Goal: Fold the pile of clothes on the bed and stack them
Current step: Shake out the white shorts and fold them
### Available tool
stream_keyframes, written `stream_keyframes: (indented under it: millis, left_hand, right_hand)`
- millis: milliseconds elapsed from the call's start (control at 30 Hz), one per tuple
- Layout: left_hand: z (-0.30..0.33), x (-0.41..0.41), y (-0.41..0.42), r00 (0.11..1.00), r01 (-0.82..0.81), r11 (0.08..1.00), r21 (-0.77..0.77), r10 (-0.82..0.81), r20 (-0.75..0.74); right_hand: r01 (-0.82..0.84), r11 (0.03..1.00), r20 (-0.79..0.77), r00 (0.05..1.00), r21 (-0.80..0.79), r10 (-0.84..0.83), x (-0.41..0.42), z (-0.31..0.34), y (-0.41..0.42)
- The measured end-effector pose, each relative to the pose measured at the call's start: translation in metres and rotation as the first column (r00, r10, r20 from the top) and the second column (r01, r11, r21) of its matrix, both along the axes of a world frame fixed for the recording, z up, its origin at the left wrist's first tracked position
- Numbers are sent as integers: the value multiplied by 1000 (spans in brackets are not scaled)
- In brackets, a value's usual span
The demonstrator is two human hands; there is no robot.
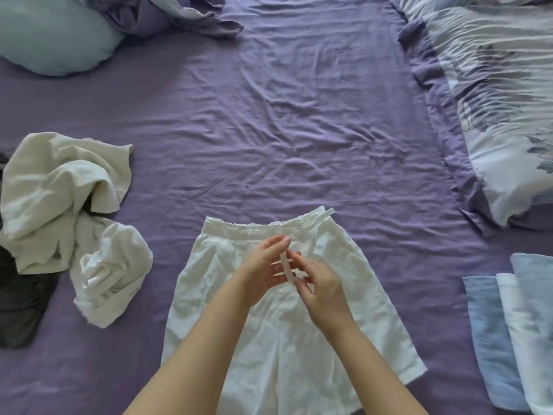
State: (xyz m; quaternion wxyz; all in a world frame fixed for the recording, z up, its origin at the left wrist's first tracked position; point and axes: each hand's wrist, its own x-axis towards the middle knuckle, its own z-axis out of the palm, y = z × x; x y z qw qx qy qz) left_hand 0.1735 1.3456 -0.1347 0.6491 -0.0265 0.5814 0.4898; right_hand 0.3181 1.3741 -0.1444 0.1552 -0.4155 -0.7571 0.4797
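Pinching white strip (285, 265): left hand (263, 269), right hand (321, 290), above white shorts (269, 333) on bed (299, 115).

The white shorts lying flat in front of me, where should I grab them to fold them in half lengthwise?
Probably take the shorts at one side edge: one hand at the waistband corner, the other at that leg's hem, coming from the left, where the sheet is bare. They lie flat, waistband away from you, so that edge lifts cleanly across. Both hands are now busy with the white strip at the middle.
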Motion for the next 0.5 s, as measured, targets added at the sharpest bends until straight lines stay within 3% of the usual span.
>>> stream_keyframes:
  millis: [100,167,300,367,500]
  left_hand:
    - [-23,16,-15,968,45,981,-191,-90,-234]
    - [-39,31,-29,942,93,960,-264,-171,-290]
    - [-59,55,-55,850,177,940,-292,-296,-436]
    - [-62,61,-62,829,134,943,-303,-274,-487]
    - [-61,64,-72,879,52,956,-288,-181,-441]
  right_hand:
    - [189,982,182,966,-14,-183,26,-29,-11]
    - [257,963,374,903,-77,-211,48,-46,-22]
    - [18,996,663,747,-86,44,75,-72,-52]
    - [-61,998,747,662,-31,64,79,-75,-62]
    - [-21,999,742,670,-31,37,81,-75,-66]
